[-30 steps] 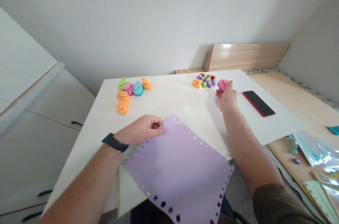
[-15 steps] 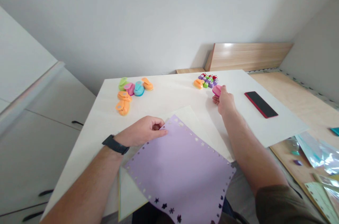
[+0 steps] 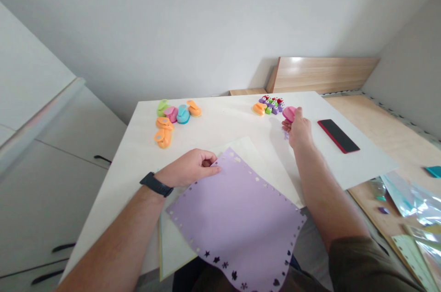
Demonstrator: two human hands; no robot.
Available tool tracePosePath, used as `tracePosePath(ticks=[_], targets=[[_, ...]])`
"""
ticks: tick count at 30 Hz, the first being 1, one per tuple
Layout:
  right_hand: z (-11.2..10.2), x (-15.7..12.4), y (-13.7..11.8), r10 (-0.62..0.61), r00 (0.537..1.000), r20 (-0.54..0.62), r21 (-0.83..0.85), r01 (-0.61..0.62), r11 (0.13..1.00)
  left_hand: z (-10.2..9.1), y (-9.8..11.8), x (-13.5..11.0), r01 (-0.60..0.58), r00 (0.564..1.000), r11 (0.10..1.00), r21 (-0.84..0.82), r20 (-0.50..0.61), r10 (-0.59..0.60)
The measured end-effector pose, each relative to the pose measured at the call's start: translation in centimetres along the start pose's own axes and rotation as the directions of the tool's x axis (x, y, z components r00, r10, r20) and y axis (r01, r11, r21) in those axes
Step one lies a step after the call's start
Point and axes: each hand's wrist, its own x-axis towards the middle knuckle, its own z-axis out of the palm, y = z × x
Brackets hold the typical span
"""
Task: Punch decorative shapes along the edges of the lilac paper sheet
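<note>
Lilac sheet (image 3: 237,218): nearest me on the counter (image 3: 220,126), its far corner pinched in my left grip (image 3: 193,168).
Pink punch (image 3: 289,112): farther off, clasped in my right grip (image 3: 299,130).
Small punches (image 3: 270,105): just left of that grip.
Phone (image 3: 338,135): to its right.
</note>
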Motion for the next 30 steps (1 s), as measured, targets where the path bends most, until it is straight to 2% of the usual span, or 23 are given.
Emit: tracePosePath(ticks=[6, 14, 17, 19, 24, 27, 30], targets=[[-1.2, -2.2, 1.1, 0.054, 0.993, 0.109, -0.047, -0.049, 0.998, 0.0, -0.4, 0.0, -0.002, 1.0, 1.0, 0.017, -0.017, 0.003], [-1.9, -0.3, 2.1, -0.005, 0.999, 0.054, -0.055, 0.008, 0.998, 0.1, -0.6, 0.1, -0.024, 0.999, 0.999, 0.025, -0.022, 0.024], [-1.8, -0.2, 1.8, -0.015, 1.0, 0.012, -0.065, 0.016, 0.998, 0.1, -0.7, 0.1, -0.026, 0.999, 0.999, 0.029, -0.023, 0.026], [-1.5, -0.5, 1.3, -0.036, 0.999, 0.026, -0.056, 0.038, 0.998, 0.1, -0.6, 0.1, -0.023, 0.999, 0.999, 0.031, -0.025, 0.023], [0.2, -1.6, -1.3, -0.067, 0.979, 0.193, 0.004, 0.068, 0.998, -0.1, -0.1, -0.1, -0.018, 0.999, 0.999, 0.035, -0.028, 0.019], [1.9, -2.3, -2.4, -0.063, 0.933, 0.354, -0.012, 0.072, 0.997, -0.2, 0.2, -0.1, -0.041, 0.998, 0.998, 0.051, -0.053, 0.044], [3.2, -2.7, -2.2, -0.021, 0.883, 0.468, -0.048, 0.049, 0.998, -0.2, 0.2, -0.1, -0.06, 0.994, 0.997, 0.055, -0.089, 0.065]])
